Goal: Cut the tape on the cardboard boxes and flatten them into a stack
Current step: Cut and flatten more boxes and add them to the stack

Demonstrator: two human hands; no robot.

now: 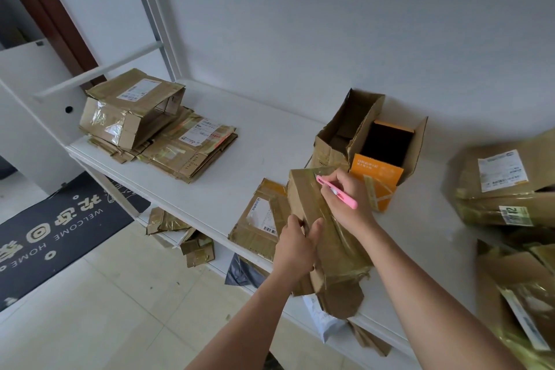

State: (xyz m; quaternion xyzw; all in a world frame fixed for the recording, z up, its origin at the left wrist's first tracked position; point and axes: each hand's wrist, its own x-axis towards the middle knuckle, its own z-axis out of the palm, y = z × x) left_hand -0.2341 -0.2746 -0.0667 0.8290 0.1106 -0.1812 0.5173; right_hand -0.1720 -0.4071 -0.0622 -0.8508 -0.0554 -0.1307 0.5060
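Cardboard lies at the far left of the white shelf [258, 141]: a stack [168, 144] of flattened boxes with one part-collapsed box [132, 111] on top of it. Toward the middle, one flattened labelled piece [258, 219] rests at the shelf's front edge, touching the taped box [324, 228] being worked on. The left hand [295, 245] grips that box's near left edge, fingers and thumb curled round it. The right hand [345, 198] is clamped on a pink cutter [336, 192], its tip on the glossy tape near the box's far end. Behind stand one open brown box [345, 132] and one open orange box [381, 168]. At the right lies a heap of taped boxes [507, 189], at least three, the exact count unclear.

The box looks light and crushable, its tape slick, so a hold on bare cardboard edges, clear of the blade's line, seems safest. Too much pressure would likely buckle the panel.
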